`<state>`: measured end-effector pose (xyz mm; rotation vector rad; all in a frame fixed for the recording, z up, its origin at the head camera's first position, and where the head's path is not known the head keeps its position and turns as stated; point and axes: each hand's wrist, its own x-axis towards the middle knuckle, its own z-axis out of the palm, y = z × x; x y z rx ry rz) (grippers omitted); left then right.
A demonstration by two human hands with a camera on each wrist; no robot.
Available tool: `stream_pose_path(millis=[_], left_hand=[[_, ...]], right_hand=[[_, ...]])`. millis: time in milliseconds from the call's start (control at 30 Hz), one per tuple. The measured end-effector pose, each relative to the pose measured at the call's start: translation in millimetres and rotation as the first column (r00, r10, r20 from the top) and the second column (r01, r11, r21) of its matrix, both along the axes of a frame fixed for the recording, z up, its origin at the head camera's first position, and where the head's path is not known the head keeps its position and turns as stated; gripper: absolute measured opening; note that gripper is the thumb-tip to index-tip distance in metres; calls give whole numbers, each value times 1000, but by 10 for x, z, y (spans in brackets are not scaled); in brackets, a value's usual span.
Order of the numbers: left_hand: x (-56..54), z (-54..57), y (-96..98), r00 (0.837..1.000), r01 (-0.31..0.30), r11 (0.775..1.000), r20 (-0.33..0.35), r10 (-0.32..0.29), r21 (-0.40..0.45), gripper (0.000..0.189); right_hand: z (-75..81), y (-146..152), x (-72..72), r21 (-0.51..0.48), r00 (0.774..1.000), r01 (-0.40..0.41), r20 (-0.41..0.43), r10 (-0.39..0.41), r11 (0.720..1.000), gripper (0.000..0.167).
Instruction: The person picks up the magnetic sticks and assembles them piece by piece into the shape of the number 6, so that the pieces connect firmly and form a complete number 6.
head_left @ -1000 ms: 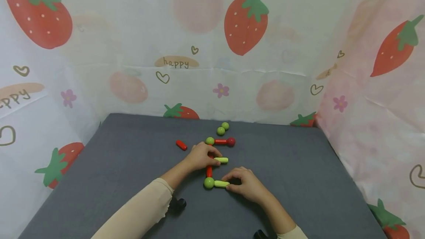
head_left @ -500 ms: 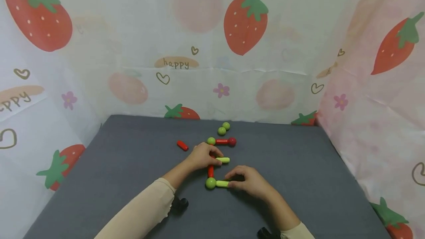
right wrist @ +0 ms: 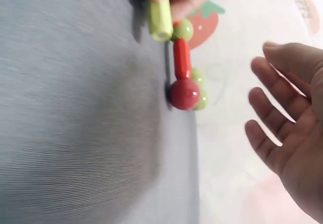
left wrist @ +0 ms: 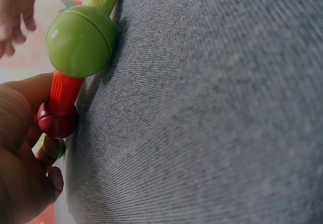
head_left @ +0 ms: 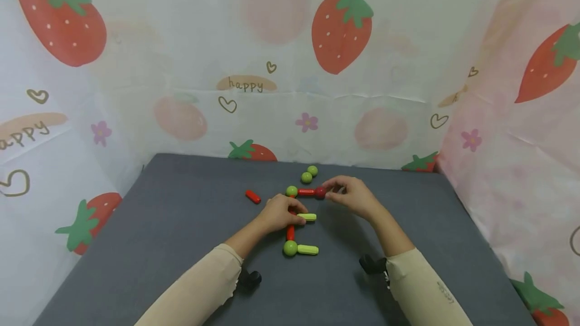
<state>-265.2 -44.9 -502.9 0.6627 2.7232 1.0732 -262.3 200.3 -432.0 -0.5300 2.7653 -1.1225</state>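
A ball-and-stick building toy (head_left: 290,234) lies in an E-like shape on the grey cloth. Its red sticks join green balls, and a dark red middle ball (left wrist: 57,122) shows in the left wrist view. My left hand (head_left: 276,214) grips the toy at this middle joint, partly covering it, where a yellow-green stick (right wrist: 160,19) sticks out to the right. The lower green ball (head_left: 290,248) bears another yellow-green stick (head_left: 308,250). My right hand (head_left: 353,196) is beside the dark red ball (head_left: 320,192) on the top arm, its fingers apart and holding nothing in the right wrist view.
Two loose green balls (head_left: 306,177) sit behind the toy near the table's back edge. A loose red stick (head_left: 252,196) lies to the left of it. Strawberry-print cloth (head_left: 281,109) hangs behind and at both sides of the grey table (head_left: 190,245).
My right hand has left the lower yellow-green stick and moved up and away to the end of the top arm. The left hand stays on the middle joint.
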Motion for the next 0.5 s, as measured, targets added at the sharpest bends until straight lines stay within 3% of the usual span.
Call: stream_pose_path(millis=[233, 500], left_hand=[[-6, 2, -47, 1000, -4, 1000, 26, 4, 5, 17], [-3, -46, -47, 999, -1, 999, 37, -1, 40, 18]], right_hand=[[39, -186, -470, 12, 1000, -12, -29, 13, 1000, 26], [-111, -340, -777, 39, 1000, -15, -9, 15, 999, 35]])
